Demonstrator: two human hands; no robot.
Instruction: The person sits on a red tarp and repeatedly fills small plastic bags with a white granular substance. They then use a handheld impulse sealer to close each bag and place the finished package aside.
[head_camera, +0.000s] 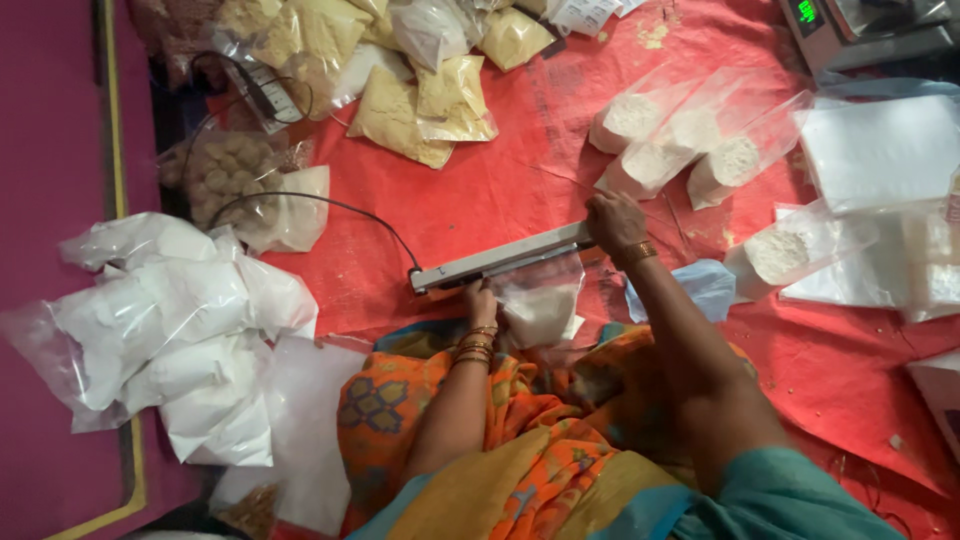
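A long grey bar-shaped heat sealer (500, 259) lies across the red sheet (480, 190) in front of me. My right hand (612, 222) presses down on its right end, fingers closed over the arm. A clear plastic bag of white powder (540, 305) sits with its open top under the sealer's bar. My left hand (481, 302) grips that bag at its left edge, just below the bar. Both wrists wear bangles.
Several filled bags of white powder (170, 330) are piled at the left. Open bags of white powder (690, 140) lie at the upper right, yellowish powder bags (420, 90) at top. A weighing scale (860, 30) stands at top right. The sealer's black cable (330, 205) runs left.
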